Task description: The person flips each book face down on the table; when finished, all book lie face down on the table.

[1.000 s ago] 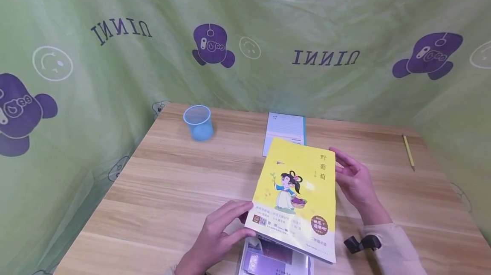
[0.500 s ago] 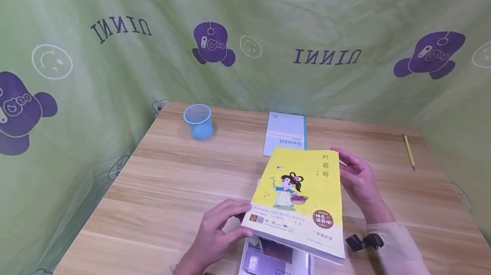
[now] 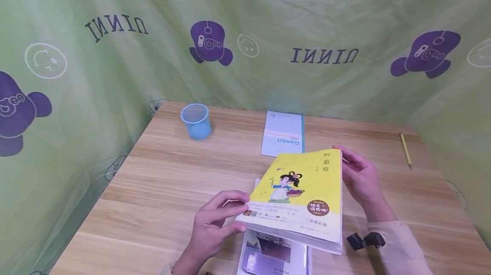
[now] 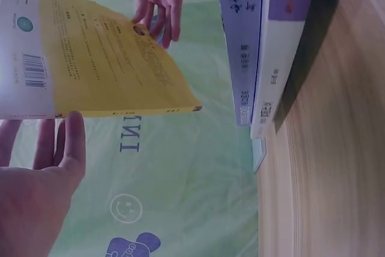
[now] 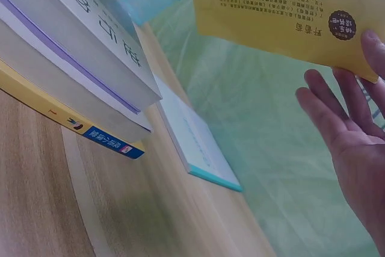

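Both hands hold a yellow paperback book [image 3: 303,177] tilted in the air, its cover with a cartoon figure facing up in the head view. My left hand [image 3: 212,219] pinches its left edge near the bottom corner, thumb below the fingers. At the upper right corner, my right hand [image 3: 362,179] grips it, with the thumb [image 5: 374,52] on one side and fingers on the other. The yellow back cover [image 4: 108,52] with a barcode shows in the left wrist view. Under the book lies a stack of several books [image 5: 78,46], topped by one with a purple picture [image 3: 268,258].
A light blue notepad [image 3: 283,134] marked Gambit lies beyond the stack. The blue mesh pen cup [image 3: 197,123] stands at the back left of the wooden table [image 3: 165,172]. At the far right is a yellow pencil [image 3: 405,150]. Green printed fabric [image 3: 268,15] hangs behind.
The yellow book has tipped, its far edge lower and its near edge higher, so more of its page block shows. More of the notepad is uncovered. Both hands keep their hold.
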Demonstrator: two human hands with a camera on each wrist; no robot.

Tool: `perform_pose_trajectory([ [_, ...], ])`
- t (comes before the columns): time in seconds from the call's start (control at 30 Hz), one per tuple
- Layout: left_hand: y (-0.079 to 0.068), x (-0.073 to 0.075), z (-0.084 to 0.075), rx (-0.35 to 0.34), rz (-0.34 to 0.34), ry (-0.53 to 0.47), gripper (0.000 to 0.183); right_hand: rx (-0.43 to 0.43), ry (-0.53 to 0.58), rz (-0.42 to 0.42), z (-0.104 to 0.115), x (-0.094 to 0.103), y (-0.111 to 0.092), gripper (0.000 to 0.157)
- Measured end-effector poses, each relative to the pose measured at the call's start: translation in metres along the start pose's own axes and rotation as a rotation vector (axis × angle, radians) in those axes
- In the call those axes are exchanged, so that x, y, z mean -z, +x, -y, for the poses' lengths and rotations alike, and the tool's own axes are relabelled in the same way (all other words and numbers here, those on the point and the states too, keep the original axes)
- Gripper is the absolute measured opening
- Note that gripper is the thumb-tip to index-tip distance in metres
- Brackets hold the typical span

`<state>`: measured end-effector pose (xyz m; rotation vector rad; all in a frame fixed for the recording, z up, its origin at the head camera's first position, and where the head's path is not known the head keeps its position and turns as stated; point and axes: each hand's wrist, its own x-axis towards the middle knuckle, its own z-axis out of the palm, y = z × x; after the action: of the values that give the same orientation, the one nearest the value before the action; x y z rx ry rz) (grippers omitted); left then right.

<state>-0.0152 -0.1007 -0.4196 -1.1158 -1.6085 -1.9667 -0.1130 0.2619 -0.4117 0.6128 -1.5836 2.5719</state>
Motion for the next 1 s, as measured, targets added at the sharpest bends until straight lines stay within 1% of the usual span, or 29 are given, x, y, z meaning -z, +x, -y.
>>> perform_pose_trajectory([
  [0.17,0.002,0.000,0.000,-0.039,0.006,0.007,0.038,-0.003,0.035,0.045,0.002,-0.001,0.002,0.044],
  [0.23,0.002,0.000,0.000,-0.045,0.007,0.010,0.039,-0.011,0.034,0.051,0.003,-0.002,0.003,0.043],
  [0.27,0.003,0.000,-0.001,-0.046,0.010,0.003,0.040,-0.015,0.029,0.049,0.003,-0.002,0.003,0.042],
  [0.4,0.005,0.001,-0.001,-0.061,0.026,-0.031,0.042,-0.016,-0.009,-0.006,0.003,-0.004,0.003,0.042],
  [0.57,0.008,0.002,-0.001,-0.136,0.041,-0.044,0.044,-0.006,-0.021,-0.037,0.002,-0.005,0.002,0.044],
  [0.73,0.013,0.002,-0.005,-0.186,0.024,0.000,0.041,-0.012,-0.051,-0.045,0.003,-0.005,0.002,0.045],
  [0.83,0.016,0.002,-0.008,-0.234,0.016,0.036,0.038,0.010,-0.024,-0.024,0.002,-0.005,0.001,0.044],
  [0.9,0.017,0.001,-0.009,-0.268,0.015,0.048,0.037,0.035,0.014,0.003,0.002,-0.005,0.001,0.042],
  [1.0,0.019,0.002,-0.011,-0.302,0.011,0.050,0.036,0.064,0.052,0.038,0.000,-0.006,0.001,0.039],
])
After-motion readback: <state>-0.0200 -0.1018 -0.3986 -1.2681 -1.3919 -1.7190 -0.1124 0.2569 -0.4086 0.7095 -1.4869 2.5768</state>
